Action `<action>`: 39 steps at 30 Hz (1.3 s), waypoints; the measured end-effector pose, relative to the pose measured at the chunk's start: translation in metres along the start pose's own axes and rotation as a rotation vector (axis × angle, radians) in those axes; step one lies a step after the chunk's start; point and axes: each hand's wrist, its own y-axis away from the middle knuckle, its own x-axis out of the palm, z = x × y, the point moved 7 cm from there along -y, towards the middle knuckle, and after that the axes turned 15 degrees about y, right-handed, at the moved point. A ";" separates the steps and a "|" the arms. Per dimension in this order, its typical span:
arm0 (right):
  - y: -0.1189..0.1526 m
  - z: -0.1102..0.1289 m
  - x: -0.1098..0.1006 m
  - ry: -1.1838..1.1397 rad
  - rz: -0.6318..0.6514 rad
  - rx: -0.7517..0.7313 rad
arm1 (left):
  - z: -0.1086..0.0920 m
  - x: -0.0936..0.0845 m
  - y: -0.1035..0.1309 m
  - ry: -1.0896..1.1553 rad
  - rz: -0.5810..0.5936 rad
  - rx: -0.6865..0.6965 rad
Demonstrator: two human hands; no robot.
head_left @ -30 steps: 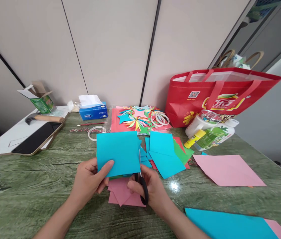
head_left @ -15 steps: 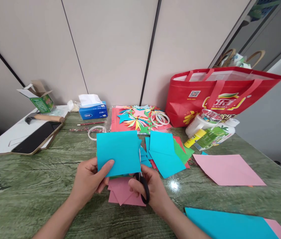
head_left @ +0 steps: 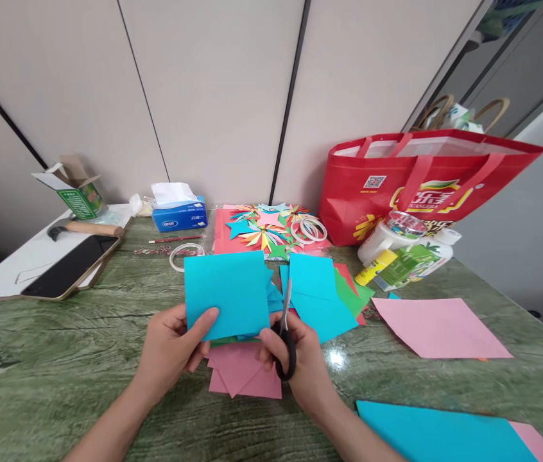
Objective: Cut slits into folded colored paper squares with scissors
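Note:
My left hand [head_left: 175, 343] grips a blue sheet of paper [head_left: 227, 292] at its lower left corner, thumb on top. In my right hand [head_left: 295, 350] are black-handled scissors [head_left: 285, 353], blades pointing up and looking closed, just right of the sheet. My right fingertips meet or nearly touch the sheet's lower right corner; I cannot tell if they pinch it. Under the sheet lie pink paper pieces [head_left: 247, 378] and a bit of green. Beyond my right hand, blue paper pieces [head_left: 317, 276] overlap green and red ones.
At the back are a blue tissue box [head_left: 180, 215], colourful paper stars [head_left: 266, 237] and a red bag [head_left: 362, 192]. A yellow glue stick [head_left: 376, 267] leans by a white mug. Pink paper [head_left: 445, 327] and large blue paper [head_left: 445, 430] lie right; a phone [head_left: 72, 266] left.
The scissors have moved right, off the blue sheet's right edge, and their blades now tilt to the right. My right fingers have come to the sheet's lower right corner. My left hand barely moved.

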 end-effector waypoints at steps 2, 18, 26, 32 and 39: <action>0.000 0.001 -0.001 -0.039 -0.017 -0.018 | 0.000 -0.001 -0.001 0.015 -0.010 -0.005; -0.001 0.015 -0.065 0.025 -0.632 -0.152 | -0.026 0.002 -0.004 -0.385 -0.013 0.427; -0.010 0.002 -0.109 -0.169 -0.917 -0.204 | 0.009 0.020 -0.007 -0.972 0.211 0.728; -0.004 0.007 -0.119 -0.119 -1.031 -0.238 | 0.024 0.011 -0.015 -1.020 0.171 0.629; 0.019 0.046 -0.091 0.233 -1.014 -0.501 | 0.021 0.008 -0.014 -0.964 0.149 0.679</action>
